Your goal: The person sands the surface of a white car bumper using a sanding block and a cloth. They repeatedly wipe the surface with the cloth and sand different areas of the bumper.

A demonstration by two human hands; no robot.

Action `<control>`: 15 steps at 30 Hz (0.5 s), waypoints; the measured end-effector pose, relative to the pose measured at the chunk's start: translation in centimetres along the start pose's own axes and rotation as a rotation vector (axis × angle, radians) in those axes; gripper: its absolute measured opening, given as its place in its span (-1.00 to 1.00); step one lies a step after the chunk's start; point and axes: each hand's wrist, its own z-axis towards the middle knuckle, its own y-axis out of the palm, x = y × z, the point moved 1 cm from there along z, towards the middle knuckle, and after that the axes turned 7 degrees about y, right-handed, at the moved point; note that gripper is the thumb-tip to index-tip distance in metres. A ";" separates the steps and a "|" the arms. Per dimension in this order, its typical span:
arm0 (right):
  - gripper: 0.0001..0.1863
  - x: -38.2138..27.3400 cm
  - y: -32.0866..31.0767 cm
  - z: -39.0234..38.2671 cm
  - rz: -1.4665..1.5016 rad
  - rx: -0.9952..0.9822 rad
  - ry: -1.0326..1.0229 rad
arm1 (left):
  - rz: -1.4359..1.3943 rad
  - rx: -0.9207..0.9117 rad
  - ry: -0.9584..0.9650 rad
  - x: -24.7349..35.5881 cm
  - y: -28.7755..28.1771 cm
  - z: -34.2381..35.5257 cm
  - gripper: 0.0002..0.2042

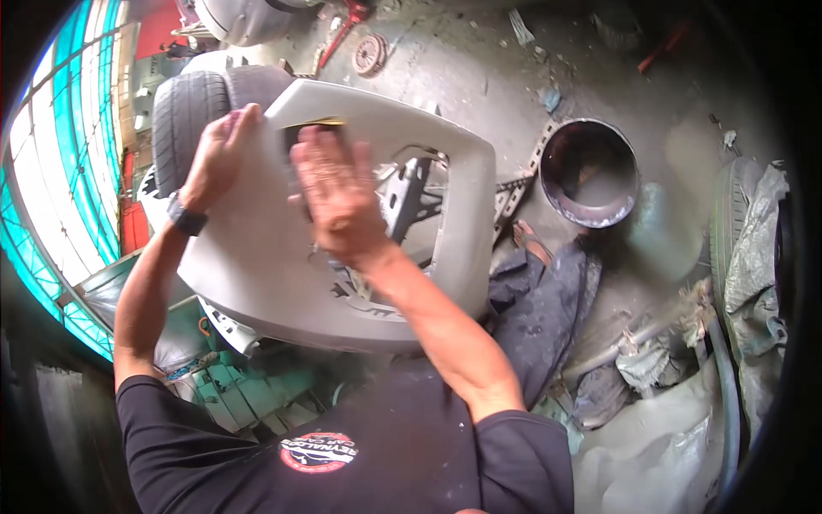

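Note:
A large pale-grey car bumper (248, 231) with a wide cut-out opening lies in front of me, its surface matte. My right hand (334, 184), smeared by motion, presses nearly flat fingers on a dark sanding pad (318, 125) with a yellow edge, left of the opening. Most of the pad is hidden under the palm. At the bumper's left edge my left hand (221, 158) is closed, with something small and dark red (229, 124) showing between its fingers. What that is I cannot make out. A dark watch is on my left wrist.
Tyres (190, 120) stand beyond the bumper's left side. To its right are a round, dark open bucket (591, 171) and a perforated metal bar (511, 201). A red wheel-like disc (369, 55) lies on the far floor. Crumpled sheeting (651, 428) and a pipe are at lower right.

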 end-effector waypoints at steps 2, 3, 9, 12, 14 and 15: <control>-0.32 2.0 -1.8 -0.1 -0.204 -0.057 -0.096 | -0.093 0.003 -0.009 0.4 0.1 -0.5 -0.65; -0.32 2.9 -2.6 -0.1 -0.292 -0.085 -0.151 | -0.052 -0.014 0.021 0.0 -0.9 -0.7 -0.67; -0.49 13.1 -12.1 -4.1 -0.492 -0.021 0.272 | 0.088 -0.117 0.092 0.8 0.0 0.6 -0.71; -0.55 13.7 -13.4 -5.2 -0.339 0.273 0.425 | 0.122 -0.095 0.084 0.8 0.0 0.5 -0.71; -0.50 12.5 -12.2 -5.1 -0.336 0.260 0.424 | 0.124 -0.095 0.078 0.4 -0.3 0.3 -0.71; -0.47 12.0 -11.3 -4.7 -0.336 0.268 0.400 | 0.120 -0.099 0.078 0.5 -0.3 0.3 -0.71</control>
